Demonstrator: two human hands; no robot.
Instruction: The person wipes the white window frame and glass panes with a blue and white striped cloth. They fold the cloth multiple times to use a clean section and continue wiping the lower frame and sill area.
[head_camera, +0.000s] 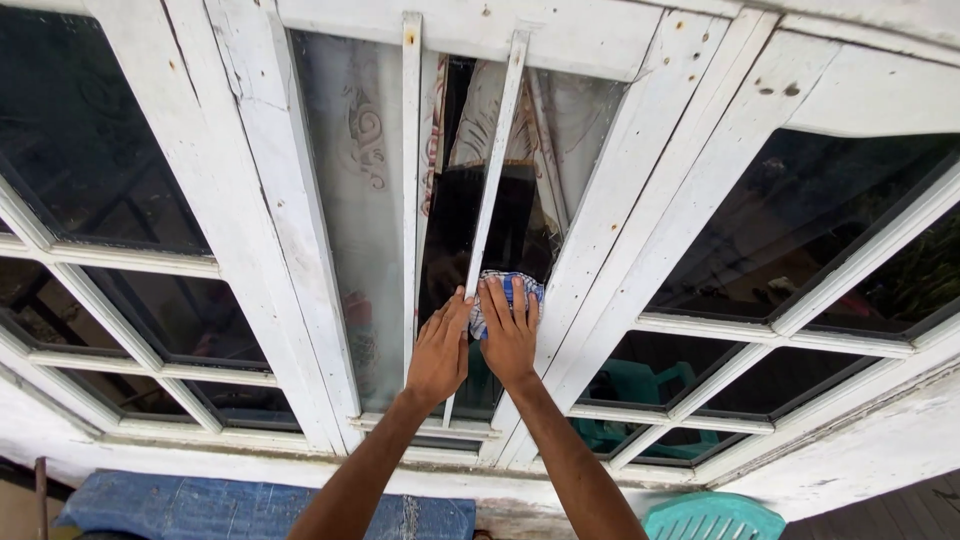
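My right hand (510, 335) presses a blue and white checked cloth (506, 290) flat against the glass of a narrow middle pane (520, 220). Its fingers are spread over the cloth. My left hand (440, 350) lies flat beside it, fingers together, touching the thin white glazing bar (490, 200) and the glass; it holds nothing. Both forearms reach up from the lower middle. The window frame (270, 200) is white painted wood with worn, chipped paint.
Dark panes with white muntins flank the middle window on the left (100, 150) and right (800, 220). A pale curtain (360, 180) shows behind the glass. A blue covered surface (250, 505) lies below left, and a teal plastic chair (712, 518) stands below right.
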